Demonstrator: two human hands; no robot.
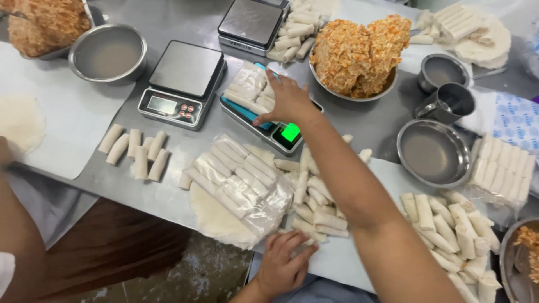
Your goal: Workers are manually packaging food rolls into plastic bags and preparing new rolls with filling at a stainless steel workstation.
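Resting near the table's front edge, the left hand [282, 264] lies with loose, released fingers on the loose spring rolls [314, 210], grasping nothing. Just left of it a clear bag of rolls [238, 182] lies over a stack of round wrappers [216, 219]. Farther out, the right hand [287, 101] reaches over a small scale [281, 134] with a green-lit display, fingers spread open and touching the second bag of rolls [250, 90] that sits on its platform. Beyond stand another scale [182, 84], a metal bowl [109, 53] and a bowl of orange filling [356, 56].
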